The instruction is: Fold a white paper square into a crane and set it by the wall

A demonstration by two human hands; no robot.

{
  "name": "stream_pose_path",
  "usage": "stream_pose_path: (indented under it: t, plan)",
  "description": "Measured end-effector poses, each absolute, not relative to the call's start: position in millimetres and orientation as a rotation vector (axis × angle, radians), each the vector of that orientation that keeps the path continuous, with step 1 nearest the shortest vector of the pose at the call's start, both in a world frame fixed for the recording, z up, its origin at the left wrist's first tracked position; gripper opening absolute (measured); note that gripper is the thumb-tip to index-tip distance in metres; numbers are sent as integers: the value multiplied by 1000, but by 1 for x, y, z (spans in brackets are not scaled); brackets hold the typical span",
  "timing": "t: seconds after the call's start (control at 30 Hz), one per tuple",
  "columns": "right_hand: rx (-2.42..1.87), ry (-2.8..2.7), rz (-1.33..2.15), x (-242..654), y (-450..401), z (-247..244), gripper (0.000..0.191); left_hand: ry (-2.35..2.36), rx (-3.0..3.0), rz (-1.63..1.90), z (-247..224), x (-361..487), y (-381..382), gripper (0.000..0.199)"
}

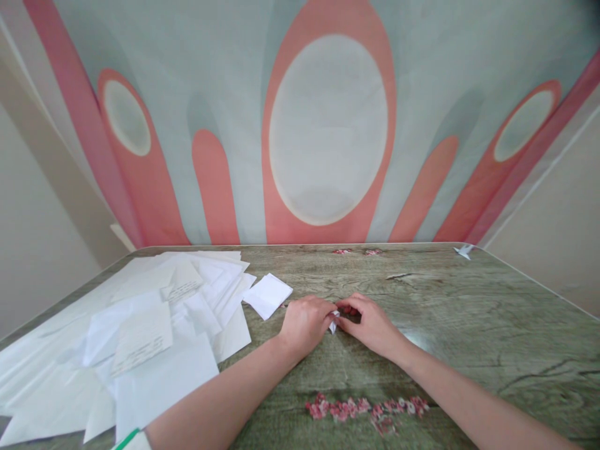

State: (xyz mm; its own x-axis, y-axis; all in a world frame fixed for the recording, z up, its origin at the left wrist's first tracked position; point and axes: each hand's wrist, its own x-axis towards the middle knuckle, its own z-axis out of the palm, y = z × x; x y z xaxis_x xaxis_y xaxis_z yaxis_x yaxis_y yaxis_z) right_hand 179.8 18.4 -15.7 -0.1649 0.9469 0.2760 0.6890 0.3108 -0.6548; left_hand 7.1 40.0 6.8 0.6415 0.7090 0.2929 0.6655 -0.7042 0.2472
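Note:
Near the middle of the table, a small folded piece of white paper (333,325) is held between my two hands. My left hand (307,322) is closed on its left side, with the thumb and fingers pinching it. From the right, my right hand (368,322) pinches the same paper between thumb and fingertips. Most of the paper is hidden by my fingers, and only a pointed white part shows below them. Just beyond my left hand lies a square stack of white paper (268,295).
Loose white sheets (173,369) spread in an overlapping pile over the table's left side, some with printing. A small folded paper bird (464,251) sits at the far right corner. The wood-grain table (492,325) has pink blossom prints (347,409). A patterned backdrop (244,125) hangs behind.

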Motion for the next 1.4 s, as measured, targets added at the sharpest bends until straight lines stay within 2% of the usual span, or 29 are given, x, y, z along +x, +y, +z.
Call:
stream_pose_path:
  t: [0.47, 0.73, 1.17, 1.4]
  plan:
    - [-1418, -1926, 356, 179, 15, -19, 5, 1109, 2836, 488, 8, 8, 33, 14]
    - [-1409, -1954, 344, 180, 15, -20, 9, 1022, 2823, 519, 11, 8, 28, 22]
    - [-1432, -1961, 340, 179, 14, -20, 8, 976, 2895, 539, 6, 7, 30, 22]
    - [-1402, -1954, 368, 181, 15, -21, 9, 1018, 2922, 433, 12, 9, 22, 23]
